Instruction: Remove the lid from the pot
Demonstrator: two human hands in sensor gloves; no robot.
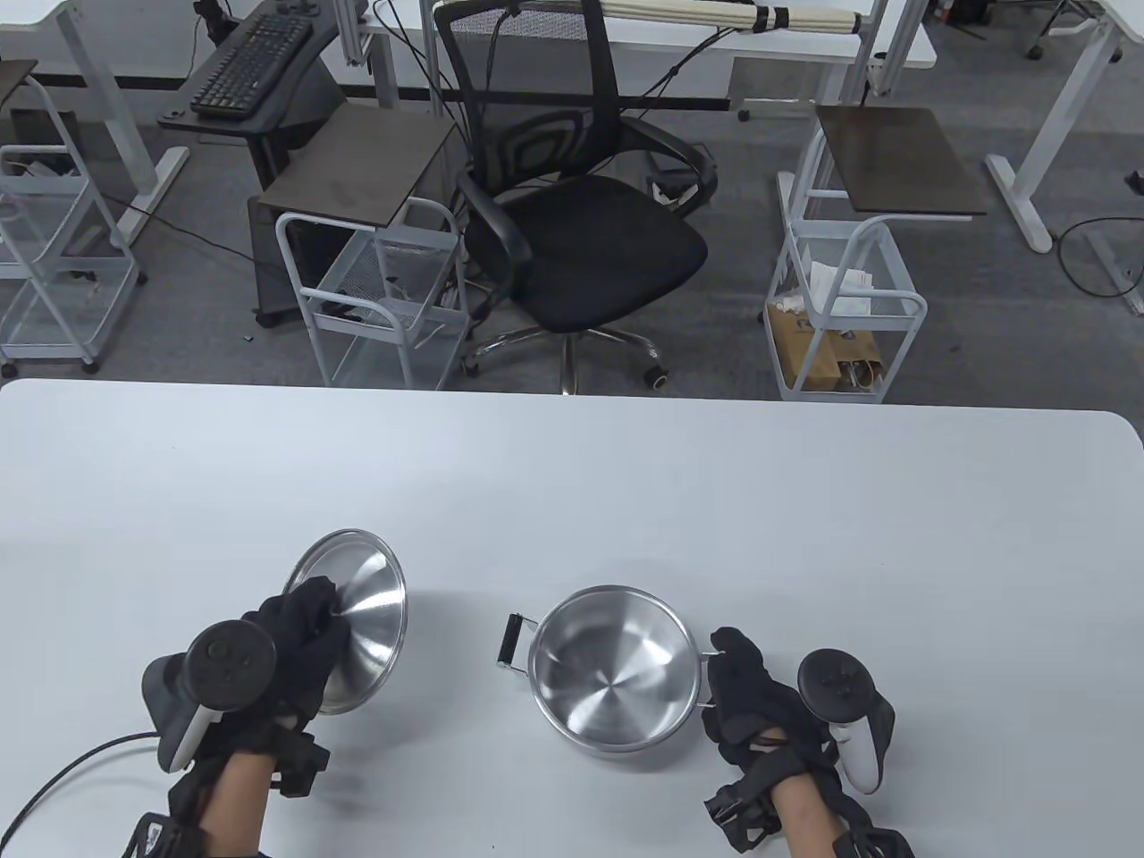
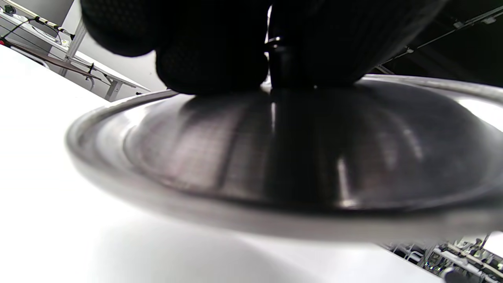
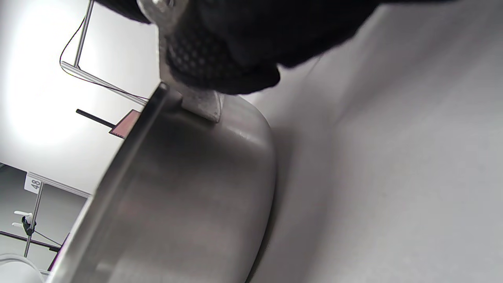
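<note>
Lid [image 1: 357, 617] off, tilted, held by knob in left hand [image 1: 277, 657] grip just above desk [image 1: 572, 483], well left of open steel pot [image 1: 614, 670]; right hand [image 1: 760, 706] gripping pot's right side handle.

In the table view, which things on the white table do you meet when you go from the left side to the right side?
left hand → lid → pot's black side handle → pot → right hand
</note>
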